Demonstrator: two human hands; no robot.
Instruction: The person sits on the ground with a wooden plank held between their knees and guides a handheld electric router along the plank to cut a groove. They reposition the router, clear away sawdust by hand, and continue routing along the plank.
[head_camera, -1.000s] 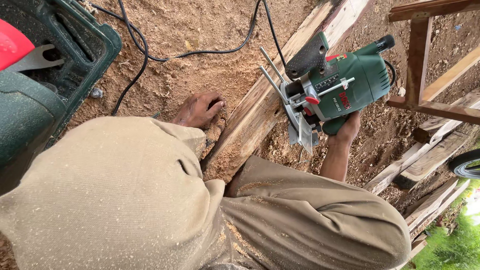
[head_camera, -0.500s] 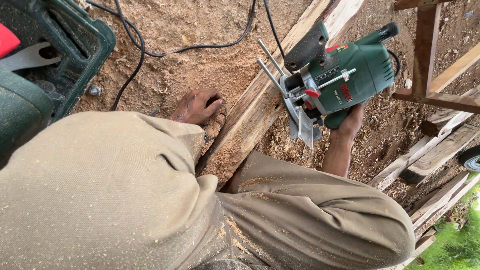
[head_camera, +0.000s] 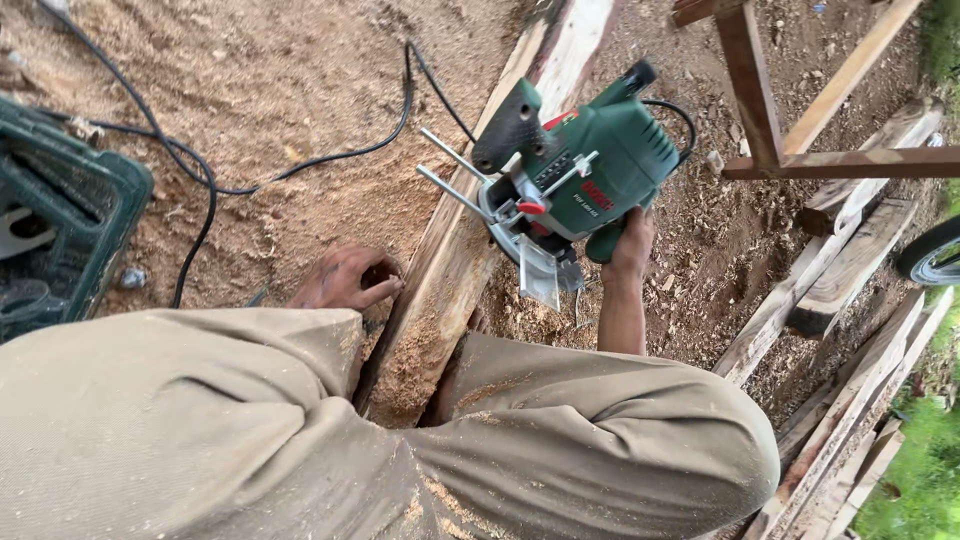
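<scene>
Tool: green power router, dark knob on top, red bits, shiny flat base, two thin metal rods sticking out.
Where: up in the air, just over the long wooden plank.
Pointing: tipped over on its side; rods point up-left, base faces down toward me.
Right hand: my grip is clamped on the router's handle.
Left hand: fingers curled, resting on the sawdust ground beside the plank, holding nothing.

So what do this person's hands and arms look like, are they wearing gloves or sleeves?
No gloves: both the left hand and right hand are bare and look dusty. The right forearm is uncovered, with no sleeve showing. No watch or rings can be seen.
</scene>
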